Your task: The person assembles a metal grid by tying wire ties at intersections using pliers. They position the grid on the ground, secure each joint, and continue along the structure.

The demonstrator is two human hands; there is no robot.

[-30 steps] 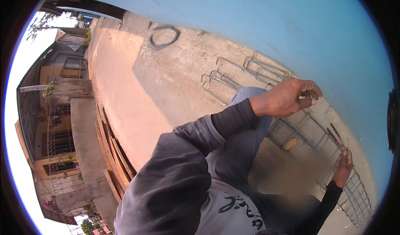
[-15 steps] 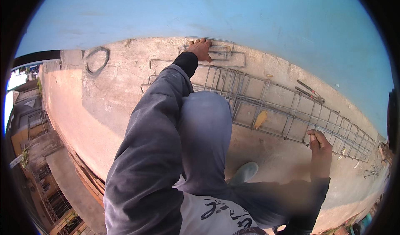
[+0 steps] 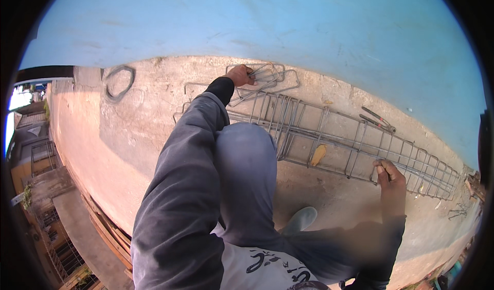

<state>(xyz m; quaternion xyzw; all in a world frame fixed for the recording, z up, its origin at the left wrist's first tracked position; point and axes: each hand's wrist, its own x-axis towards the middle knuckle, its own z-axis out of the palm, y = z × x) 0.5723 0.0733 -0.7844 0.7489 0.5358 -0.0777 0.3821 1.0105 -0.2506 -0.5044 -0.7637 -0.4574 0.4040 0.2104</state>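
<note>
Pinching rectangular steel stirrups (image 3: 270, 79) with the curled left hand (image 3: 238, 76), around twelve o'clock, near the foot of a blue wall (image 3: 247, 22). Pressing thumb and fingertips together on the right hand (image 3: 392, 182), between three and four o'clock, over the near edge of a rebar cage (image 3: 309, 132) laid along the concrete ground (image 3: 144, 120); cannot tell whether pinching anything. Toward three o'clock, beyond the cage: long-handled pincers (image 3: 378, 119). Near ten o'clock: a coil of dark wire (image 3: 132, 79).

Blue wall (image 3: 288, 20) and brown wooden planks (image 3: 107, 234)
</note>
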